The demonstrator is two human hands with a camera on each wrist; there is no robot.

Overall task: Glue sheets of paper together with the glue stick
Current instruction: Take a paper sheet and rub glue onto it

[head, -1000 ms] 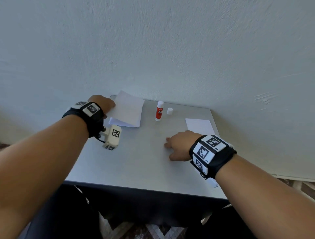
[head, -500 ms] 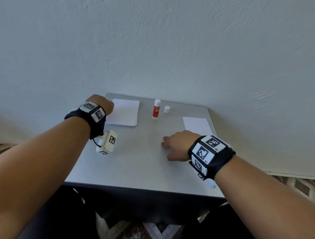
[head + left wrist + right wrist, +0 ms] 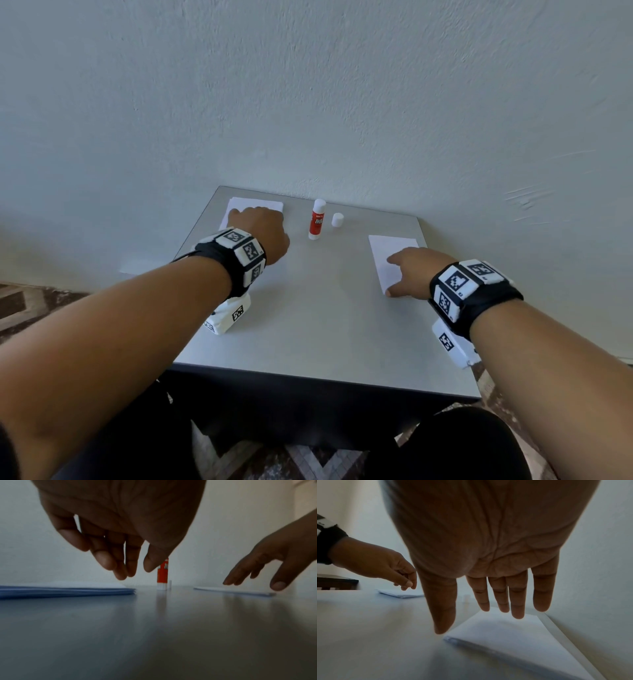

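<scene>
The right hand (image 3: 416, 270), fingers spread and empty, is lowered onto the sheet (image 3: 390, 253) at right of frame; it should be pinned flat before gluing. The left hand (image 3: 262, 233), loosely curled, holds nothing.

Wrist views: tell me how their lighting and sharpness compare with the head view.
Head view: evenly lit, glue stick label readable. Left wrist view: dim, bluish, left hand backlit, table reflecting the stick. Right wrist view: right hand looms large and dark, paper sheet edges soft.
</scene>
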